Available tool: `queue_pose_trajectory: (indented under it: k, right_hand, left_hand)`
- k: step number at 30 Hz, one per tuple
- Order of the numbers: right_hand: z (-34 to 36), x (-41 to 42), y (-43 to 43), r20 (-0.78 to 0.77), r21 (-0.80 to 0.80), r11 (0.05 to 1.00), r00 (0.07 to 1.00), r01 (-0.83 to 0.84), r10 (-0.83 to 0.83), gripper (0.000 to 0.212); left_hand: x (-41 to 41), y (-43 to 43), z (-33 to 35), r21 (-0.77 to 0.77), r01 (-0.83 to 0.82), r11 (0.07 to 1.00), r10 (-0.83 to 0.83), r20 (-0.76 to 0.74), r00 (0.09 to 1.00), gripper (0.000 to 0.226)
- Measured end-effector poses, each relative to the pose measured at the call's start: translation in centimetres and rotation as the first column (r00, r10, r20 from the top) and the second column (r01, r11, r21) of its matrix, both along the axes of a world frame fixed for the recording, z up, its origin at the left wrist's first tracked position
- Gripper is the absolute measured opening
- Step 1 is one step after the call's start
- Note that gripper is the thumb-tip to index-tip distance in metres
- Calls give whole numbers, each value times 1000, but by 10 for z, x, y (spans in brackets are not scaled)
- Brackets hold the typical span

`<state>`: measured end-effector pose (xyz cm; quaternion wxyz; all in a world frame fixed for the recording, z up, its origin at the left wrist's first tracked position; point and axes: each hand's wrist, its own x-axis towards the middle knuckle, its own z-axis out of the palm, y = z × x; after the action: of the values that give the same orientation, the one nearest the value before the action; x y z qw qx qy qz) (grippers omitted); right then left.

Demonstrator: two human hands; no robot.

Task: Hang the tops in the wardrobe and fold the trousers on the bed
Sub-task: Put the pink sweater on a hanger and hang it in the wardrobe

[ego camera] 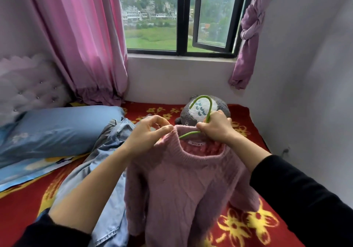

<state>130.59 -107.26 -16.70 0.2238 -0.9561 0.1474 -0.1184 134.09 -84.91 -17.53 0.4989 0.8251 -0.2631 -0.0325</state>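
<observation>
At the left of the frame, one blue pillow point(57, 130) is being shown lying on the bed point(23, 204), which is covered with a red blanket with yellow flowers. Just right of it, one pair of light blue jeans point(112, 151) is being left unfolded and crumpled, running from centre frame down to the lower edge.

In the centre, the left hand point(147, 134) is being used to pinch the left side of the collar of one pink knitted sweater point(181, 185) between thumb and forefinger, with the other fingers loosely curved. The sweater is being held up above the bed, its body hanging down toward the lower centre of the frame.

One green hanger point(189, 134) is being gripped at its neck by the right hand point(215, 128), whose fingers are curled round it along with the right side of the collar. The hook is pointing up. The hanger's long axis is lying across the frame, and its bare left arm is showing inside the neck opening, pointing toward the left hand, which is the nearer one. The collar probably needs pulling over that arm next.

Behind the right hand, one grey plush toy point(193, 111) is being shown. No wardrobe is in view.
</observation>
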Motion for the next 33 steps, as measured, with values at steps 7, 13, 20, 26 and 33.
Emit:
queue_pose_trajectory:
  k: [7, 13, 20, 26, 33]
  right_hand:
    - [33, 9, -2, -52, 164, 970, 980, -182, 192, 53]
    - [82, -7, 12, -135, 170, 920, 916, -353, 377, 45]
    - [138, -25, 41, -74, 127, 781, 779, -612, 623, 43]
    - [166, -23, 81, 53, 62, 660, 663, -748, 747, 41]
    - [170, -26, 183, 272, 135, 500, 517, -856, 812, 25]
  left_hand:
    - [-2, 37, -31, 366, -129, 922, 103, 89, 991, 26]
    - [-16, 31, 3, 255, -450, 856, 259, 541, 800, 35]
    - [-40, 52, 50, 205, -612, 763, 318, 706, 633, 33]
    - [-69, 106, 68, 116, -657, 745, 444, 649, 618, 42]
    - [-144, 141, 52, 12, -791, 612, 465, 803, 372, 55]
